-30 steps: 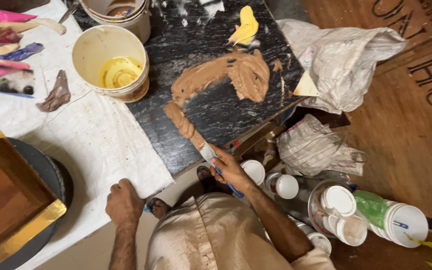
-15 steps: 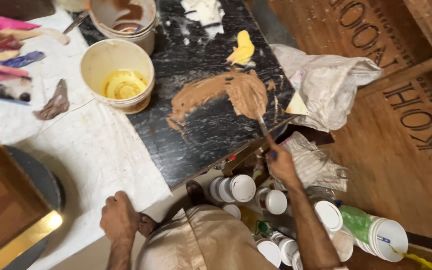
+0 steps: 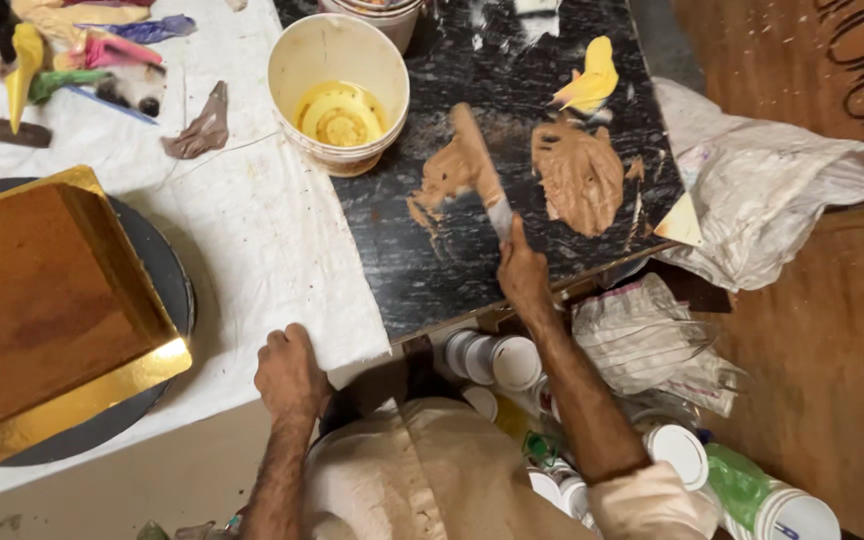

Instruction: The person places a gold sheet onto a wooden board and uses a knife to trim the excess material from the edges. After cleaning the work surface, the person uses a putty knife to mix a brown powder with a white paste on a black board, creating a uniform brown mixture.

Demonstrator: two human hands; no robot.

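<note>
Palette knife [image 3: 479, 165] has swung left into brown paste [image 3: 442, 180]; right hand [image 3: 524, 278] grips its handle, blade paste-covered. Left hand [image 3: 290, 372] rests on bench [image 3: 252, 250] edge, grip unclear.

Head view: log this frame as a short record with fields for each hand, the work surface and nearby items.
right hand: holds a palette knife coated in brown paste
left hand: rests flat on the white cloth
work surface: black slab with brown paste and a yellow dab
nearby: cream bucket; gold board; white-lidded jars
</note>
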